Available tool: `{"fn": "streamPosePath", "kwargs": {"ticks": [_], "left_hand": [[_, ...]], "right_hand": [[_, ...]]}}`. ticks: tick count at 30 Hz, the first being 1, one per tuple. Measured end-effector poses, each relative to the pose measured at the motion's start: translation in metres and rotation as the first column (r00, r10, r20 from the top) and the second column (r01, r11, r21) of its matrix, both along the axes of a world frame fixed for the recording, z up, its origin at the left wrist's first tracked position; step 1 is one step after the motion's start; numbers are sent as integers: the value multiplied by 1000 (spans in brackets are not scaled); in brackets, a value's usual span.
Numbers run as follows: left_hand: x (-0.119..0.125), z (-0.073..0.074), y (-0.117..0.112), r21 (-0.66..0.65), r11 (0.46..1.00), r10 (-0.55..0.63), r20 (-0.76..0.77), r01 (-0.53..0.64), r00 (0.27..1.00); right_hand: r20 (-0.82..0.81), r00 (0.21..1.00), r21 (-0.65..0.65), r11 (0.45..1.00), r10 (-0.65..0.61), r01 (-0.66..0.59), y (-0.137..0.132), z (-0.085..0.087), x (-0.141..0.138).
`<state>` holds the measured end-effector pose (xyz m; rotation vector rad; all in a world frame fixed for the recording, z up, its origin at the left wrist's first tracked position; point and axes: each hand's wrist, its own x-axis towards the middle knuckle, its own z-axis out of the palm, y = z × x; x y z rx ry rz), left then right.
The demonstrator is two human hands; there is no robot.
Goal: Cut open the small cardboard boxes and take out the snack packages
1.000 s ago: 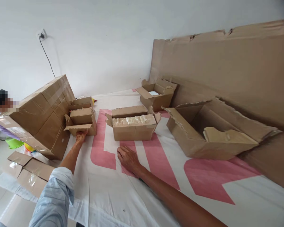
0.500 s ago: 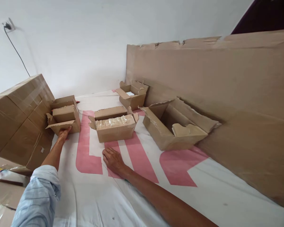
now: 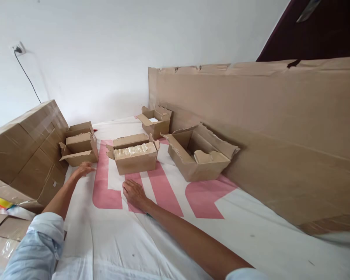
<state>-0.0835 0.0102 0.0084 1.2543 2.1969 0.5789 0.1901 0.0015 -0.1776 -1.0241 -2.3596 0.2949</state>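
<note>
My left hand (image 3: 85,169), its fingers stretched to the right, is just in front of an open small cardboard box (image 3: 79,158) at the left and holds nothing. Near the middle, my right hand (image 3: 134,193) rests on the white cloth with its fingers curled under; no object shows in it. Beyond it stands an open cardboard box (image 3: 136,165) packed with a row of clear-wrapped items (image 3: 131,151). To the right is a larger open cardboard box (image 3: 194,171) with a folded flap or piece of cardboard inside.
Another open box (image 3: 156,128) with something white inside sits farther back. Large taped cartons (image 3: 26,151) are stacked at the left, and a tall cardboard sheet (image 3: 265,128) lines the right side. The cloth (image 3: 105,237) has pink printing. A plug and cord (image 3: 18,49) are on the wall.
My left hand has come off the left box's front side and shifted slightly right and toward me. My right hand stays on the cloth. The camera view has tilted and turned a little.
</note>
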Motion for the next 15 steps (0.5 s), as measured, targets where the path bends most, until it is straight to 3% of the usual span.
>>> {"fn": "streamPosePath", "kwargs": {"ticks": [4, 9, 12, 15], "left_hand": [[49, 4, -1, 81, 991, -121, 193, 107, 974], [106, -3, 32, 211, 976, -108, 289, 47, 951], [121, -14, 41, 265, 964, -100, 312, 14, 945], [122, -29, 33, 361, 932, -148, 331, 20, 932]], "right_hand": [[0, 1000, 10, 1000, -4, 4, -3, 5, -1], [18, 1000, 3, 1000, -18, 18, -2, 11, -2], [30, 999, -9, 1000, -25, 25, -1, 11, -2], [40, 999, -27, 999, -34, 35, -1, 10, -2]]}}
